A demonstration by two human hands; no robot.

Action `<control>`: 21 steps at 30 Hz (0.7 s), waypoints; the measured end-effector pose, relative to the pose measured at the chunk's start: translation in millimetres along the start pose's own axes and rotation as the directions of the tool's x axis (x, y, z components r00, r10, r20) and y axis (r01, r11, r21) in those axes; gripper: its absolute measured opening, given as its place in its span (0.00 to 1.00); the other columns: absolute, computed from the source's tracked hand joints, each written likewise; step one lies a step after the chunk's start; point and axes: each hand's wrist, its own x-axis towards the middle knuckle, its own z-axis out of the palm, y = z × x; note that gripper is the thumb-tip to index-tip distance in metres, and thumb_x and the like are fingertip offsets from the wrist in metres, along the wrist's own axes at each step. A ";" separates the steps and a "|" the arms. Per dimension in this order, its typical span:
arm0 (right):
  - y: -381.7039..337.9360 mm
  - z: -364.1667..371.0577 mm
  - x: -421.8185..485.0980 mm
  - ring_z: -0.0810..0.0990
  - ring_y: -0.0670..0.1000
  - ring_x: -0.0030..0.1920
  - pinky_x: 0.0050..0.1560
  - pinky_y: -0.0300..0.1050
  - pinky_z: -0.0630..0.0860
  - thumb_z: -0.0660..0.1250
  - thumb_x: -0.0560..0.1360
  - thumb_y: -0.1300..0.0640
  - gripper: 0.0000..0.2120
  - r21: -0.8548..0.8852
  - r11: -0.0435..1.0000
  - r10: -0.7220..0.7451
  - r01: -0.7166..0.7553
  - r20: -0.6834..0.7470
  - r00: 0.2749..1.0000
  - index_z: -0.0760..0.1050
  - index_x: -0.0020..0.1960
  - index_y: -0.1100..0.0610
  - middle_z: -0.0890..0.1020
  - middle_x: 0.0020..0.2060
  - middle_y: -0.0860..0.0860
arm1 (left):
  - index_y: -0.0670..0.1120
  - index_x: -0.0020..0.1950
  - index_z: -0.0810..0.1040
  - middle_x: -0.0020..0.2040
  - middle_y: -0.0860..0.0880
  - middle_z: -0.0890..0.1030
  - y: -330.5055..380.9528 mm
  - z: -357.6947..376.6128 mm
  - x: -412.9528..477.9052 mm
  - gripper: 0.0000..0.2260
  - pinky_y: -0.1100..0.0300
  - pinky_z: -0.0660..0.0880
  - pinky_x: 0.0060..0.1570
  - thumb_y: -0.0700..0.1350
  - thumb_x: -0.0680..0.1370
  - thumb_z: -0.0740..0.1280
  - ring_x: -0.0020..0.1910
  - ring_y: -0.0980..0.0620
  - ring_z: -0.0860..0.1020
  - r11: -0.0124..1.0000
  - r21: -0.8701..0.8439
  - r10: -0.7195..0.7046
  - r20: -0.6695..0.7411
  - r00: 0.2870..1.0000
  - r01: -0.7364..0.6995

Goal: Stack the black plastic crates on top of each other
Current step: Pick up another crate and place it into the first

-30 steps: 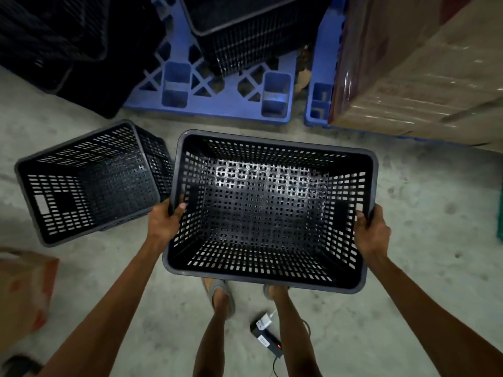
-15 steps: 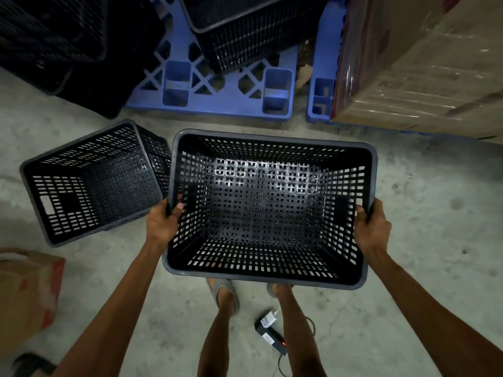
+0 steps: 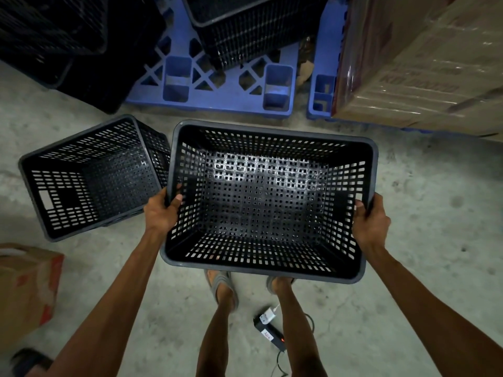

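Observation:
I hold a black perforated plastic crate (image 3: 268,200) in front of me, open side up, above the concrete floor. My left hand (image 3: 160,210) grips its left rim and my right hand (image 3: 371,220) grips its right rim. A second black crate (image 3: 92,176) stands on the floor just to the left, tilted away from me, its near corner close to the held crate. More black crates (image 3: 250,28) sit on the blue pallet behind, and a dark pile of crates (image 3: 54,36) lies at the top left.
A blue plastic pallet (image 3: 217,85) lies ahead. Large wrapped cardboard boxes (image 3: 424,61) fill the top right. A small cardboard box (image 3: 25,289) stands at the lower left. A black power strip with a white plug (image 3: 268,329) lies by my feet.
The held crate has drifted slightly up and away from me in the view. Both hands keep their grip on it. The floor crate looks unmoved.

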 end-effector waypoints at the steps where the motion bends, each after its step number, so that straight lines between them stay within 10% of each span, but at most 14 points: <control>1: 0.4 -0.8 -0.3 0.82 0.65 0.49 0.51 0.55 0.77 0.59 0.82 0.55 0.13 0.004 1.000 0.000 0.000 0.004 1.000 0.69 0.65 0.58 0.83 0.52 0.61 | 0.48 0.63 0.80 0.52 0.49 0.83 0.1 -0.3 -0.8 0.13 0.63 0.74 0.50 0.44 0.78 0.67 0.49 0.55 0.79 1.000 -0.001 0.003 0.004 1.000 -0.003; 21: -4.3 -5.9 0.0 0.81 0.67 0.47 0.46 0.55 0.77 0.55 0.83 0.55 0.13 -0.113 0.993 0.026 -0.017 0.078 0.997 0.63 0.66 0.57 0.82 0.52 0.65 | 0.38 0.67 0.69 0.59 0.32 0.79 2.4 -3.4 2.0 0.17 0.44 0.74 0.54 0.47 0.82 0.61 0.58 0.31 0.77 0.943 0.315 0.079 0.112 0.991 -0.111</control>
